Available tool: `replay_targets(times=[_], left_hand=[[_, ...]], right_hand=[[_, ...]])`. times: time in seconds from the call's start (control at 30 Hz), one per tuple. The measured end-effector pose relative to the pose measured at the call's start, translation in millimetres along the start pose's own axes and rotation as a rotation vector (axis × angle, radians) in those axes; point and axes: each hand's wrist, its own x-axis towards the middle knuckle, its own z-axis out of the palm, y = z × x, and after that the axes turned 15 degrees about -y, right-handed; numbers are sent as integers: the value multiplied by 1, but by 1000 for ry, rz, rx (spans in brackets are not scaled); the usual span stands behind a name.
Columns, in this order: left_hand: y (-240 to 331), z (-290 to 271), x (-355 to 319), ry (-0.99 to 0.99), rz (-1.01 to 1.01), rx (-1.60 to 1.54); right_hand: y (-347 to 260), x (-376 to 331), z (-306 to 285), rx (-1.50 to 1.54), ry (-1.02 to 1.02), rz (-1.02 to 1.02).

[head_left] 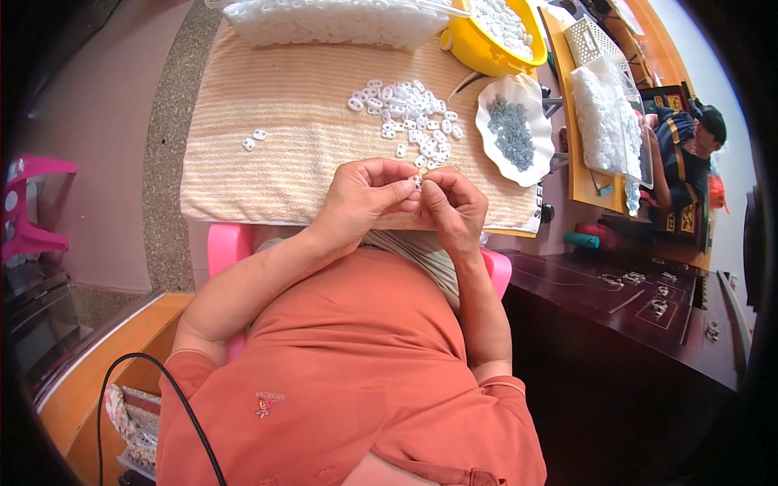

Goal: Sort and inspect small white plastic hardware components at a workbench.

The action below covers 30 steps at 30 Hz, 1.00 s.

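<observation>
At the front edge of a towel-covered table, my left hand [366, 198] and my right hand [455, 207] meet fingertip to fingertip. Pinched between both is a small white plastic piece [417, 183], partly hidden by the thumbs. Just beyond my fingers lies a loose heap of white two-hole plastic pieces [409, 104], oval and rounded. A pair of similar pieces [254, 139] sits apart on the left of the striped towel [259, 178]. Right of the heap, a white scalloped dish [492, 146] holds a pile of small grey metal parts [510, 134], possibly springs.
A clear plastic box [332, 24] of white pieces and a yellow basin [470, 49] stand at the back. On the right, another clear container [608, 121] sits near a co-worker [689, 134]. A dark cabinet [616, 324] stands at lower right, a pink stool [36, 202] far left.
</observation>
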Motion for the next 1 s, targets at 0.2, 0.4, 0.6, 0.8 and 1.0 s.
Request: replay_targets(times=[0.2,0.4,0.6,0.8,1.0], left_hand=[[0,0,0,3,-12,-17],[1,0,0,16,-24,-36],[0,-1,0,3,-28,-44],[0,0,0,10,-33,-45],[2,1,-1,16,-31,-10]], right_hand=[[-2,1,-4,45,-31,67],[-1,1,-8,83,-67,92],[0,1,-9,96,-85,75],[-1,1,-8,69,-91,72],[-2,1,-8,33,-90,68]])
